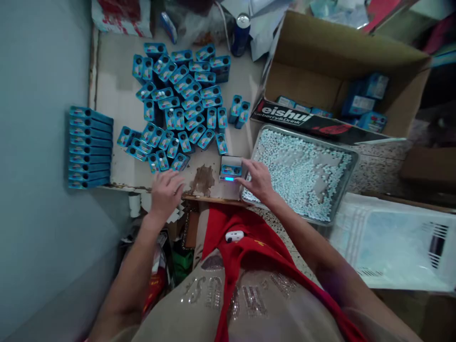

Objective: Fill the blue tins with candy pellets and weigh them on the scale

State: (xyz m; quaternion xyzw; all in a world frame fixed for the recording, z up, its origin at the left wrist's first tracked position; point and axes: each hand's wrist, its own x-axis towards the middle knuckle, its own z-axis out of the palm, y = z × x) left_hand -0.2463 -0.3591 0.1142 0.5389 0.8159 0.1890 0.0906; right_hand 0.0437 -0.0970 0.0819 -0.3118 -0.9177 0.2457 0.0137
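A small digital scale (230, 179) with a lit blue display stands near the table's front edge. One blue box (231, 169) rests on top of it. My right hand (259, 179) is at the scale's right side, thumb and fingers apart, with the fingertips close to or touching it. My left hand (166, 190) hovers over the front edge, just below the nearest of many upright blue boxes (180, 161). Its fingers are loosely bent and apart, with nothing visible in them. A metal tray (345, 190) of small pale blue-white pellets lies right of my right hand.
A stack of flat blue boxes (90, 147) lines the left wall. An open cardboard carton (320, 52) with blue packs stands behind the tray. A dark can (241, 35) is at the back. To the right is a white plastic-covered bin (399, 242).
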